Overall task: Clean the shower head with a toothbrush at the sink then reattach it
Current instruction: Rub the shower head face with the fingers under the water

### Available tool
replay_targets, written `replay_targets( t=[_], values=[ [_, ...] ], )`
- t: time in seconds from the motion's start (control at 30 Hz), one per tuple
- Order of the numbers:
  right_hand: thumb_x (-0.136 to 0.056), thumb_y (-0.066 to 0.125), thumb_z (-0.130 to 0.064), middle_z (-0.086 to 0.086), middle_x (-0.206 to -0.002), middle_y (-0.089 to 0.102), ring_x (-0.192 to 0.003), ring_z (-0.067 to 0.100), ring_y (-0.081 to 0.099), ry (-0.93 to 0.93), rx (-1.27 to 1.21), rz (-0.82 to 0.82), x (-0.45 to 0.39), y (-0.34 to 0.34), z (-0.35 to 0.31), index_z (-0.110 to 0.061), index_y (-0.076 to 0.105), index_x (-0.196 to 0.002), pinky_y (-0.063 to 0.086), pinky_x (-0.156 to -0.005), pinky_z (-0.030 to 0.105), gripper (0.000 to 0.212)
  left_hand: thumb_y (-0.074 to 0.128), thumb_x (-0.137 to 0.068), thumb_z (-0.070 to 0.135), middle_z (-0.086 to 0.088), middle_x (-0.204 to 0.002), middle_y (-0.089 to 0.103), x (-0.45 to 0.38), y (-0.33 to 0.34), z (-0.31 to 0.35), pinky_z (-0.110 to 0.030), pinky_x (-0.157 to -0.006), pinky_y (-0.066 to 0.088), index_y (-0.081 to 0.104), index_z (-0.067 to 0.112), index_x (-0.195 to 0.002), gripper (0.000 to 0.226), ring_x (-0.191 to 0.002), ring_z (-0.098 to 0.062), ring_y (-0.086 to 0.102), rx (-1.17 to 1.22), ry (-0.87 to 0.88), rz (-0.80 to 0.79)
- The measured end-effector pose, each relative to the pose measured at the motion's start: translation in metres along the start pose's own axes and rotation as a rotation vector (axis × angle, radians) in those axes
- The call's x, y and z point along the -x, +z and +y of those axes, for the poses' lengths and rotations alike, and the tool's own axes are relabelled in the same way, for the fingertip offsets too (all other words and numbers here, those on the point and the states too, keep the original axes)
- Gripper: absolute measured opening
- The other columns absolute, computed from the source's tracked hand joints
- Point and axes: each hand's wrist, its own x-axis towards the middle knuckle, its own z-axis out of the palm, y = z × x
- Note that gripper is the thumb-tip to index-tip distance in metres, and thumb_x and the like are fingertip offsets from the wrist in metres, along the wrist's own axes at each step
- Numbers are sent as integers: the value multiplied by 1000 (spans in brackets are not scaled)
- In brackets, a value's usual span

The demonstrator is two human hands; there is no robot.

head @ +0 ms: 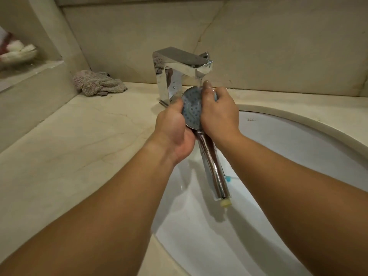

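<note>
My left hand (pixel 171 128) has its grip curled round the rim and neck of the shower head (pixel 191 108), while my right hand (pixel 217 112) wraps the other side, thumb rubbing across the blue nozzle face. I hold it over the sink (pixel 298 148), right under the thin stream from the tap (pixel 179 64), handle pointing back toward me. A blue toothbrush (pixel 228 178) seems to lie in the basin behind the handle. To rinse well, I should tilt the face into the water and work every nozzle row, keeping splash off the desk (pixel 79 126).
</note>
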Motion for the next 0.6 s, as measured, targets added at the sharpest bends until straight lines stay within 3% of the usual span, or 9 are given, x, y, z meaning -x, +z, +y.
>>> replay_targets(
  t=[0.17,0.23,0.3,0.33,0.43,0.53,0.6],
  values=[
    [-107,28,-41,0,-103,62,-95,16,60,-96,0,-101,3,-15,14,-17,57,-116,44,-66,20,38,37,-111,32,-18,-121,73,-4,1,0,-44,-93,60,60,2,-133,43,-110,-29,72,25,-22,32],
    [-107,34,-36,-1,-118,60,-106,13,58,-139,-49,-245,5,-23,25,-18,47,-136,48,-79,15,36,38,-111,33,-20,-124,72,-6,0,1,-47,-93,59,59,2,-134,44,-113,-32,71,28,-40,33],
    [-101,48,-34,1,-133,53,-119,16,55,-167,-88,-378,7,-26,33,-23,28,-151,50,-98,29,55,37,-111,36,-21,-124,71,-6,-1,3,-46,-88,62,58,2,-134,46,-111,-34,72,17,-61,42],
    [-94,58,-36,1,-136,51,-120,17,55,-181,-89,-410,7,-26,34,-26,22,-152,51,-99,35,70,37,-111,36,-21,-123,72,-5,0,3,-45,-85,63,58,2,-134,47,-109,-33,73,12,-69,41],
    [-72,81,-38,-6,-125,55,-110,12,60,-182,-106,-356,7,-24,30,-32,31,-142,57,-90,38,87,39,-111,30,-18,-123,72,-3,0,2,-41,-81,63,57,5,-134,39,-105,-29,75,-43,-42,22],
    [-63,89,-41,-14,-108,59,-96,5,63,-107,-95,-276,5,-21,22,-34,40,-129,59,-79,32,82,36,-111,25,-17,-126,71,-4,-1,1,-43,-90,61,57,7,-137,38,-110,-28,73,-106,-30,5],
    [-61,87,-52,-12,-103,61,-90,8,65,-39,-80,-200,3,-19,19,-34,44,-119,60,-75,33,74,31,-112,34,-18,-128,70,-2,0,1,-45,-96,58,57,2,-137,49,-115,-30,71,-90,-59,-31]
  ],
)
